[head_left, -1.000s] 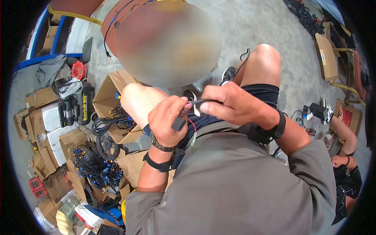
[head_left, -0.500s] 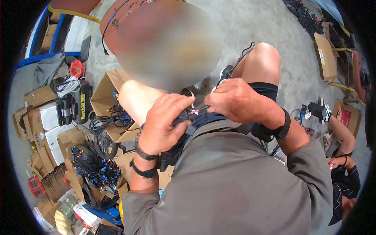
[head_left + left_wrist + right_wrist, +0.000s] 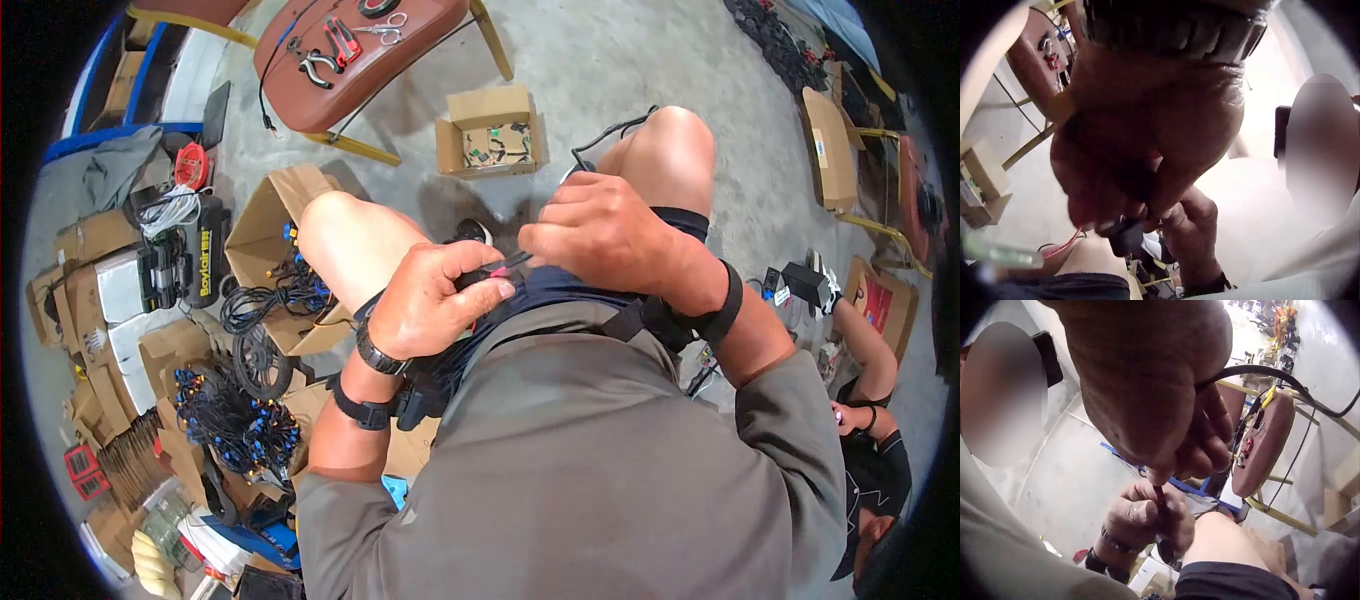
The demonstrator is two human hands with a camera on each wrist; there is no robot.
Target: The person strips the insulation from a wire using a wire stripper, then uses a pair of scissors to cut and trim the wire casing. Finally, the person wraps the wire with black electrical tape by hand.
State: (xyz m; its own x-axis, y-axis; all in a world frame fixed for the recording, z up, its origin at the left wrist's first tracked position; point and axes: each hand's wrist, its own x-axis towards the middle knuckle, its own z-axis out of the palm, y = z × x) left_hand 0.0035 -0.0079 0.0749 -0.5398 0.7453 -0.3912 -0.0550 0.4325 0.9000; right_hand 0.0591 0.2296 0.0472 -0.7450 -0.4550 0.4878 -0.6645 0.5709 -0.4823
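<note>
Grey concrete floor [image 3: 620, 80] was seen beyond dark blue shorts [image 3: 548, 292]; over these, a thin black cable [image 3: 517, 260] was pinched by the left hand [image 3: 437, 292], its grasp newly narrowed, and the right hand [image 3: 615, 228], apparently steadied.

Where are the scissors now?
In the head view, toward the top and left of centre, the scissors lie on the brown seat, just right of the red tool.

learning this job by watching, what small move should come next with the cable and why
Probably a gentle pull on the cable with the right hand, the left hand steadying: both hands grip it with a short stretch between them, and the red wire hangs from the left hand.
</note>
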